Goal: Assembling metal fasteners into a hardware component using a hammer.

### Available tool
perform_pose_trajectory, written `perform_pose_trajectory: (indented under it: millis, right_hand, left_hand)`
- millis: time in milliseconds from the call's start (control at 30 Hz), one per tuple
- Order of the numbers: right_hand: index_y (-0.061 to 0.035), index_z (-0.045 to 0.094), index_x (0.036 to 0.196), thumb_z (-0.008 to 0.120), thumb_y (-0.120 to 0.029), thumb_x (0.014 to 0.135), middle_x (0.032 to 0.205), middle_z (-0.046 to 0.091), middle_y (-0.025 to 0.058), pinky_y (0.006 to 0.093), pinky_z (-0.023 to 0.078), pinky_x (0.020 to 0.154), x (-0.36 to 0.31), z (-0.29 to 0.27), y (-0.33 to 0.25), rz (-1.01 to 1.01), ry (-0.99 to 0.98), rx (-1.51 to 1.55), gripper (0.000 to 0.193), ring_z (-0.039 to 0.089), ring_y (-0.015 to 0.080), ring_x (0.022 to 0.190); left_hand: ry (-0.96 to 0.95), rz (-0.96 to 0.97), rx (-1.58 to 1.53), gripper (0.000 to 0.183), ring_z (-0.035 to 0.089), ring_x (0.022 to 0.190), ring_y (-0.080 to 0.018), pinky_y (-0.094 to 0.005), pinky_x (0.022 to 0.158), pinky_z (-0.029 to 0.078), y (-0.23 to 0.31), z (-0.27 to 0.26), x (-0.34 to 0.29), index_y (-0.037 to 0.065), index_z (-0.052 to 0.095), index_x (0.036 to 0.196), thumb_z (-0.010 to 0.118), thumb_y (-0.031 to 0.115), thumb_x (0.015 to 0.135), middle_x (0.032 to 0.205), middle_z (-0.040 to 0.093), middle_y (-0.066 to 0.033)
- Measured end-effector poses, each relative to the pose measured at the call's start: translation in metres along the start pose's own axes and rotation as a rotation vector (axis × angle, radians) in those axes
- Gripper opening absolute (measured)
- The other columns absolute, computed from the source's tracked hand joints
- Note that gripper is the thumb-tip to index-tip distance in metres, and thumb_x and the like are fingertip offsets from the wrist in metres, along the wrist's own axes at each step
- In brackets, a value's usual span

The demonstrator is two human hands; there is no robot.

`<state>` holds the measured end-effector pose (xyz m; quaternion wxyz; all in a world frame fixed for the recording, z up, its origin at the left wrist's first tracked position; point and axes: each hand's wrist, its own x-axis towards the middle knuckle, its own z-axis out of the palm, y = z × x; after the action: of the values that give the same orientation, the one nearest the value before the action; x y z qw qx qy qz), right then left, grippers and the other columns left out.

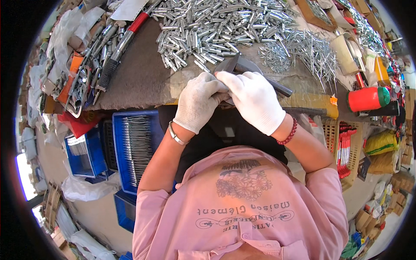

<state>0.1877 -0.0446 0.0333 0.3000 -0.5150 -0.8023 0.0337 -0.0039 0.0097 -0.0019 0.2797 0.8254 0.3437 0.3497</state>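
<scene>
OK, my L hand [199, 102] and R hand [255, 99] meet at the near edge of the counter [138, 78], fingertips drawn in close, thumbs inward. Is there a piece pinched btwn them? Can't tell, gloves hide it. Closest stock: metal sleeves [221, 28], a big shiny heap on the far side, strays spilling nearer, almost up to my L hand. Far right, thin metal pins [316, 56], all criss-crossed.

Handling, my guess: sleeves are light singly, stiff, no real squash risk, but smooth and round, so slippery in knit gloves and apt to roll. Best hold = thumb + forefinger round the mid-barrel, ends left clear. Pins prob. weigh next to nothing, might bend a bit and snag each other; take 1 near an end, draw it out lengthwise. Dark bar [282, 88] just beyond my R hand looks solid, def. heavier; grip it round the shaft.
</scene>
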Motion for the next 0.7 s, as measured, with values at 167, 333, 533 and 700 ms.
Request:
perform_pose_trajectory:
  millis: [167, 333, 533, 700]
  right_hand:
    - [-0.0127, 0.063, 0.143, 0.080, -0.006, 0.082, 0.104, 0.071, 0.0103, 0.0447, 0.055, 0.095, -0.006, -0.006, 0.007, -0.012, -0.104, -0.026, 0.064, 0.068, 0.0313, 0.101]
    - [-0.0117, 0.071, 0.129, 0.081, -0.014, 0.086, 0.113, 0.074, 0.0096, 0.0448, 0.056, 0.095, -0.021, -0.041, 0.041, 0.211, -0.123, -0.313, 0.044, 0.069, 0.0322, 0.105]
    - [-0.0099, 0.070, 0.136, 0.074, -0.003, 0.090, 0.112, 0.069, 0.0141, 0.0440, 0.057, 0.089, -0.042, -0.056, 0.027, 0.339, -0.024, 0.023, 0.047, 0.071, 0.0353, 0.101]
    - [-0.0133, 0.068, 0.142, 0.073, 0.000, 0.092, 0.108, 0.067, 0.0134, 0.0390, 0.059, 0.079, -0.059, -0.069, -0.002, 0.213, -0.019, -0.041, 0.053, 0.072, 0.0334, 0.094]
  left_hand:
    - [-0.013, 0.022, 0.031, 0.015, 0.069, 0.089, -0.0361, -0.0465, 0.077, 0.055, -0.008, 0.002, -0.002, 0.010, 0.077, 0.091, 0.087, 0.010, 0.079, 0.089, 0.067, -0.0116]
    - [0.003, 0.046, 0.027, 0.012, 0.069, 0.086, -0.0350, -0.0453, 0.076, 0.054, 0.006, -0.006, 0.004, 0.008, 0.077, 0.085, 0.088, 0.011, 0.080, 0.087, 0.067, -0.0115]
    - [-0.002, -0.032, -0.007, 0.012, 0.069, 0.086, -0.0335, -0.0447, 0.075, 0.054, -0.001, -0.003, -0.001, 0.009, 0.079, 0.087, 0.088, 0.011, 0.081, 0.088, 0.068, -0.0104]
    - [-0.001, 0.061, 0.013, 0.013, 0.069, 0.087, -0.0340, -0.0442, 0.076, 0.055, -0.001, -0.006, 0.000, 0.009, 0.079, 0.091, 0.088, 0.009, 0.080, 0.089, 0.068, -0.0106]
